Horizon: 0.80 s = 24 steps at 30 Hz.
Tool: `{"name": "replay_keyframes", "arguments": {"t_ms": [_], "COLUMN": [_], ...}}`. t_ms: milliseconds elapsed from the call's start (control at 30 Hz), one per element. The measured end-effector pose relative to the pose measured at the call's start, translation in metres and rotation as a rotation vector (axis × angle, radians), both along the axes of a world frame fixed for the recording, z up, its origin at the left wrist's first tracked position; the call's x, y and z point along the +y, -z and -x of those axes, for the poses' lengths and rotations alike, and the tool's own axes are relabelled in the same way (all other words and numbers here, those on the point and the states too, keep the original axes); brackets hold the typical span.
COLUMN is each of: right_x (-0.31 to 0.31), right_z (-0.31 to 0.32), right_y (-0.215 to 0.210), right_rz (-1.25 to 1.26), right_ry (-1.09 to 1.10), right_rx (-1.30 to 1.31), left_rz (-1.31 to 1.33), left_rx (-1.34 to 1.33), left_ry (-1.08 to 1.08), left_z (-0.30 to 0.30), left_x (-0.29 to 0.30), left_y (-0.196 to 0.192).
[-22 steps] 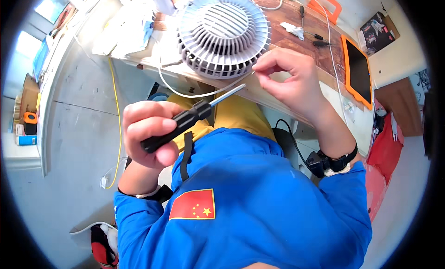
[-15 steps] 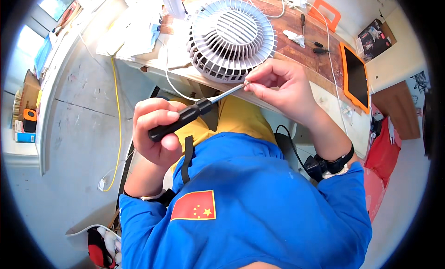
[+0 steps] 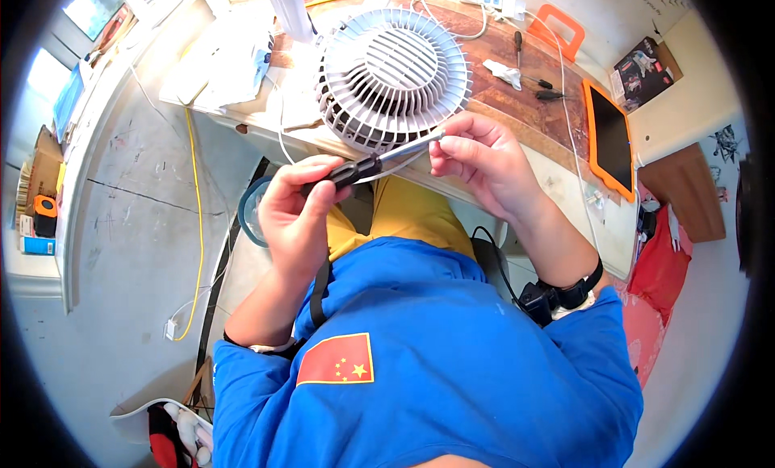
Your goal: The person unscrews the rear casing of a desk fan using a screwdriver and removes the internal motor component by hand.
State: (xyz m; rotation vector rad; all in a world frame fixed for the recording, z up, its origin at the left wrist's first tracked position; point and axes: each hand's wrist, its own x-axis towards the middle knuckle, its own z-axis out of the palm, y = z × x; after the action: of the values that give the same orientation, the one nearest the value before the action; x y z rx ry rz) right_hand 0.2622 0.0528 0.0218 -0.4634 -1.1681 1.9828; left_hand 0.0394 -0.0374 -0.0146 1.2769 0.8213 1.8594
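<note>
My left hand (image 3: 297, 218) is closed around the black handle of a screwdriver (image 3: 353, 173). Its metal shaft points up and right, toward my right hand (image 3: 491, 163). There the thumb and fingers are pinched together right beside the screwdriver's tip; whatever small thing they hold is too small to make out. Just beyond both hands, a fan head (image 3: 401, 60) with a round, pale slatted grille lies face up at the front edge of the table. The shaft crosses in front of its near rim.
On the wooden tabletop (image 3: 517, 117) to the right lie several dark-handled tools (image 3: 550, 95), a crumpled white tissue (image 3: 502, 73) and an orange-framed tablet (image 3: 611, 141). A power strip (image 3: 504, 2) sits at the back. A yellow cord (image 3: 196, 226) hangs at the left.
My left hand has moved up and right, and the screwdriver lies flatter, with its tip farther right. My right hand's fingers have shifted slightly beside the tip. The whole view has shifted a little.
</note>
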Motion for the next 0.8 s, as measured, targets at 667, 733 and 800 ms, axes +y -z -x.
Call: {"name": "replay_keyframes", "arguments": {"t_ms": [667, 733, 800], "right_x": [-0.006, -0.005, -0.005], "right_z": [0.008, 0.01, 0.009], "right_y": [-0.01, -0.011, -0.011], "right_rz": [0.136, 0.159, 0.141], "right_ry": [-0.054, -0.045, -0.043], "right_rx": [-0.02, -0.036, -0.04], "left_rz": [-0.218, -0.27, -0.28], "left_rx": [0.522, 0.648, 0.646], "left_ry": [-0.234, -0.303, -0.316], "left_z": [-0.041, -0.041, -0.042], "left_x": [0.044, 0.046, 0.046], "left_y": [-0.038, -0.039, -0.037]}}
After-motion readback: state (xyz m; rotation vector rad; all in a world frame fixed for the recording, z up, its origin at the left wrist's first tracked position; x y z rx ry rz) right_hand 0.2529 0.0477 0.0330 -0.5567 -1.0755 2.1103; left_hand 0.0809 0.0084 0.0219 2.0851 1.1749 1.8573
